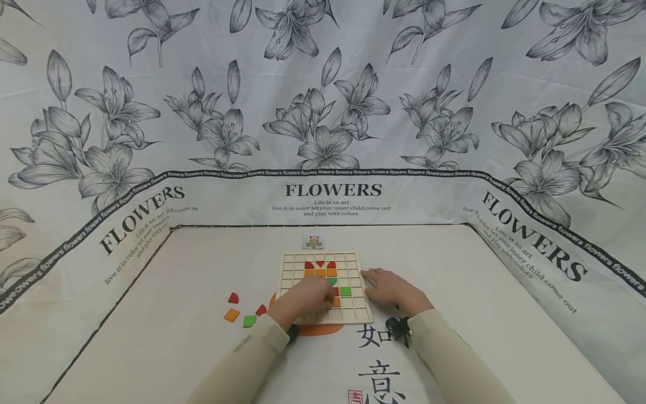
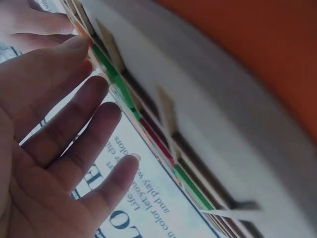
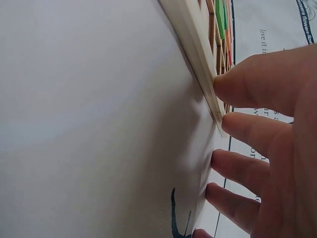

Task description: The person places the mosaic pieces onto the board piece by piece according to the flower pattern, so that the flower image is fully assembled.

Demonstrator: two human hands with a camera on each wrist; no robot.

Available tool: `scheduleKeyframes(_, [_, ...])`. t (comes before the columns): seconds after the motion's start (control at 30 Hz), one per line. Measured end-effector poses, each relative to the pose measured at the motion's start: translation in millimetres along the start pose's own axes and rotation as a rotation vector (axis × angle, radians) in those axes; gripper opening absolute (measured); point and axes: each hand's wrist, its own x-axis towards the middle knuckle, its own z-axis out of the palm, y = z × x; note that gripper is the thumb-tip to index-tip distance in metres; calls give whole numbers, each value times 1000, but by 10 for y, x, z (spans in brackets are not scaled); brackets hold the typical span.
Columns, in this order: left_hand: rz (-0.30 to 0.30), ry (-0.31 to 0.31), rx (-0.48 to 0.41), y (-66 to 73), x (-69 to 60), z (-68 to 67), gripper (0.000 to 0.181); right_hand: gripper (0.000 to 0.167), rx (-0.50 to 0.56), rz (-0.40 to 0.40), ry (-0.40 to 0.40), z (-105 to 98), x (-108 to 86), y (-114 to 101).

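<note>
A square wooden grid board point(image 1: 359, 313) lies on the table, with red, orange and green pieces in some of its cells. My left hand point(image 1: 309, 297) is over the lower middle of the board. In the left wrist view, its thumb tip meets an orange piece point(image 2: 82, 30) in the grid, and the other fingers extend loosely. An orange piece point(image 1: 335, 302) and a green square point(image 1: 345, 291) show beside that hand, which hides several cells. Along the board's right edge, my right hand point(image 1: 396, 289) rests its thumb and index fingertips, fingers nearly straight.
Left of the board lie loose pieces: a red quarter-round point(image 1: 233, 298), an orange square point(image 1: 231, 315), a green piece point(image 1: 249, 321) and another red piece point(image 1: 261, 310). A small pattern card point(image 1: 313, 242) lies behind the board. Flower-printed cloth point(image 1: 328, 112) surrounds the table.
</note>
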Motion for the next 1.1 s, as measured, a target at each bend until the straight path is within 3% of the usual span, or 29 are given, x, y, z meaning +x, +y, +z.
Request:
scheduleKeyframes(0.43, [35, 26, -57, -302, -154, -125, 18, 57, 15, 24, 1, -4, -5, -1])
scheduleKeyframes(0.73, [-43, 14, -126, -449, -335, -279, 25, 58, 18, 33, -5, 13, 1, 1])
scheduleKeyframes(0.97, [-77, -3, -124, -655, -427, -288, 26, 57, 17, 24, 2, 7, -21, -13])
scheduleKeyframes(1.1, [-147, -26, -185, -785, -499, -294, 26, 57, 5, 12, 7, 0, -33, -28])
